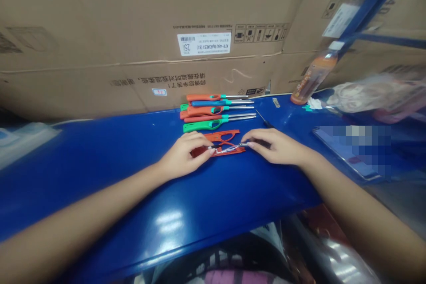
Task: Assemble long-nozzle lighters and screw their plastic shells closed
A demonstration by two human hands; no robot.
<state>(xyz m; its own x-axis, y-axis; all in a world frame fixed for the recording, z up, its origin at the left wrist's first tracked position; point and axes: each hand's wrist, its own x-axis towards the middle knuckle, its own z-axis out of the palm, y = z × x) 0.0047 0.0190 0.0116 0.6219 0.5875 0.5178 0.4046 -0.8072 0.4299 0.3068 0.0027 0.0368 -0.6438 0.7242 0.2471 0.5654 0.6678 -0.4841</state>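
My left hand is closed in a pinch on a small black part with thin pale wires trailing from it. Opposite it, the fingers of my right hand pinch a small metallic piece at the other end of the wires. Under and between my fingertips lie two orange lighter casing halves: the upper half shows its trigger opening, and the lower half is partly covered by the wires and my left hand. Just beyond sit several long-nosed lighters, the nearest a green lighter.
A dark thin screwdriver lies beyond my right hand on the blue table. Further right are an orange drink bottle, a plastic bag and a flat phone-like device. Large cardboard boxes wall the back.
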